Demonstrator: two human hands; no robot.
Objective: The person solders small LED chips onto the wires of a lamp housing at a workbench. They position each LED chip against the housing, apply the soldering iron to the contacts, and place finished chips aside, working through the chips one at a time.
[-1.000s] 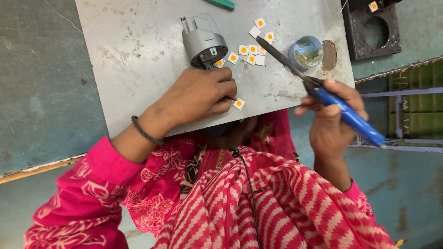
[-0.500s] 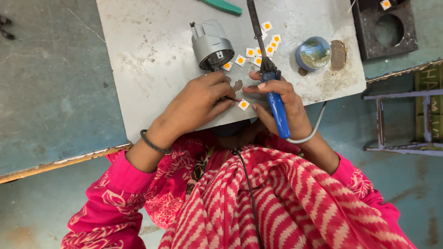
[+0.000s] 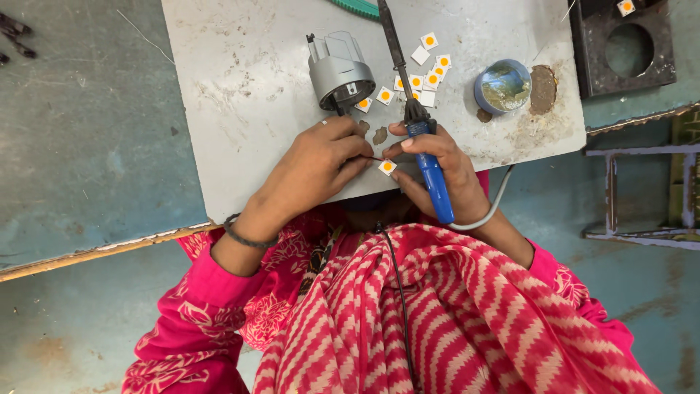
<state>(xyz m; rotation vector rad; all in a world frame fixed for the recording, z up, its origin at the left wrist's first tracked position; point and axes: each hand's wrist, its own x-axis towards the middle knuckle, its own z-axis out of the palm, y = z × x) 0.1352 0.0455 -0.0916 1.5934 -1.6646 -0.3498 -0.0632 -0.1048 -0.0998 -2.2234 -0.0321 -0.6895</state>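
I can't see the tip of the iron (image 3: 426, 157): its dark shaft runs off the top edge at 12 o'clock. My left hand (image 3: 317, 164) covers whatever its fingertips pinch; only a thin dark wire end shows toward 3 o'clock of it, too small to tell. The green tool (image 3: 359, 7) is cut by the top edge. The black block (image 3: 623, 47) at 1 o'clock loses its corner there. The table's (image 3: 240, 95) near edge hides under my scarf (image 3: 437, 314).
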